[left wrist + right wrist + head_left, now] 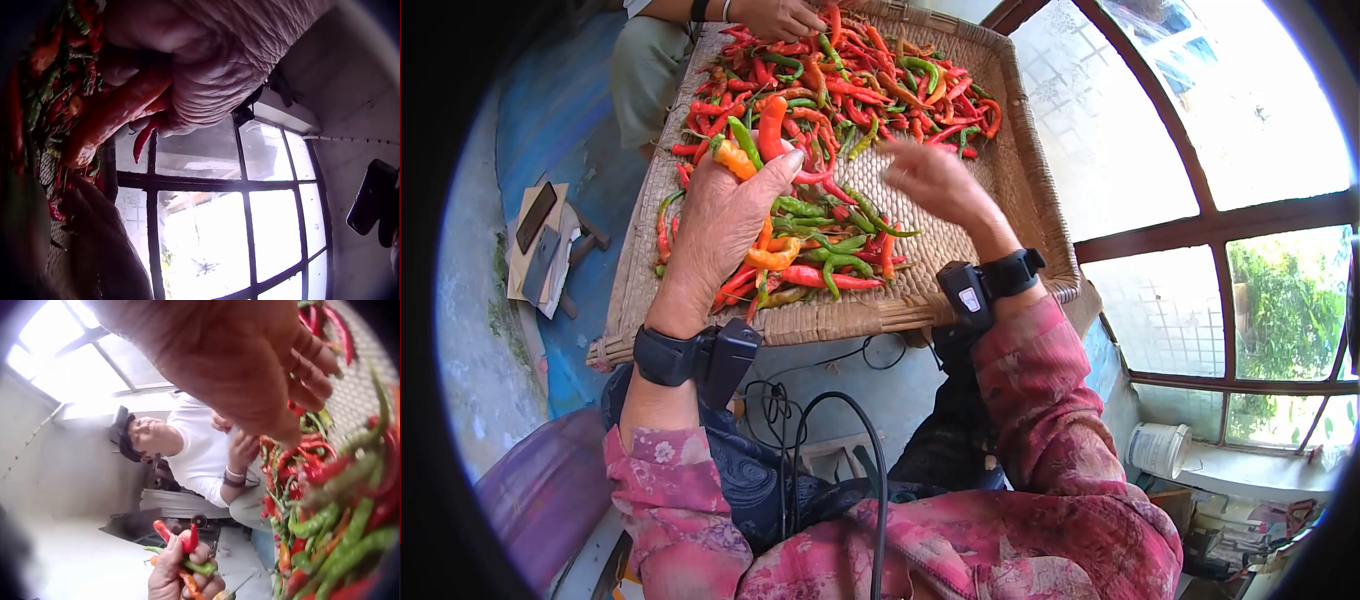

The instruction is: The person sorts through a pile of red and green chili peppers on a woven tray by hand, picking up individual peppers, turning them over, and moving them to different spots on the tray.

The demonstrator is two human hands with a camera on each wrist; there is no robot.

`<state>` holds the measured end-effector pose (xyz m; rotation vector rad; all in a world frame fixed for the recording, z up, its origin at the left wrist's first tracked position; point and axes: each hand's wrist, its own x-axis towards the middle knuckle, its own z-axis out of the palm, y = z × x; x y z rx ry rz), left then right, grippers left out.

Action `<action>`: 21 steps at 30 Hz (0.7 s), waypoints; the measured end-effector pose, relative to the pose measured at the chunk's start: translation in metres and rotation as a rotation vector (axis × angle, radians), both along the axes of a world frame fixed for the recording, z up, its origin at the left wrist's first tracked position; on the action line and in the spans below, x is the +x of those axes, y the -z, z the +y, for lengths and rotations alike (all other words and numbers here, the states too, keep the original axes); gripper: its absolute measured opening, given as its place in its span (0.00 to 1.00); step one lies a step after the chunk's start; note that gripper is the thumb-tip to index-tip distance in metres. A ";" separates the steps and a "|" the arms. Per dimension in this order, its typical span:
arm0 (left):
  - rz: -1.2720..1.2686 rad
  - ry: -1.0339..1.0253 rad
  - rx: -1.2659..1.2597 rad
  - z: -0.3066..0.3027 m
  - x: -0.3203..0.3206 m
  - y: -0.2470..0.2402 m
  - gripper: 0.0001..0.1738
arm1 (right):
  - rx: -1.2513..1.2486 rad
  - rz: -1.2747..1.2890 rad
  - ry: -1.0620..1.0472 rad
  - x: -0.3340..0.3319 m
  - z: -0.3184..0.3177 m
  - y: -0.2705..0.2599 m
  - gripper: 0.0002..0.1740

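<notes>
My left hand (718, 220) grips a bunch of chili peppers over the near part of a woven tray (992, 245). A red chili pepper (772, 128), a green one (745, 143) and an orange one (733, 158) stick out past its thumb. In the left wrist view a large red chili pepper (115, 115) points out from under the palm. Right of it, my right hand (940, 185) hovers over the tray with loosely bent fingers and nothing visible in them. Below the hands lies a mixed pile of green, red and orange chili peppers (830, 280).
A larger heap of mostly red chili peppers (860, 90) covers the tray's far part. Across from me, another person's hand (780, 18) reaches into that heap. Framed windows (1215, 225) stand at the right, and a black cable (870, 420) loops before my lap.
</notes>
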<state>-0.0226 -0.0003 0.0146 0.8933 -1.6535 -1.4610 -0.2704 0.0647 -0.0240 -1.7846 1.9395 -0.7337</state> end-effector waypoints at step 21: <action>-0.021 -0.003 -0.048 0.003 -0.002 0.001 0.14 | -0.093 0.164 0.075 0.019 0.011 -0.025 0.11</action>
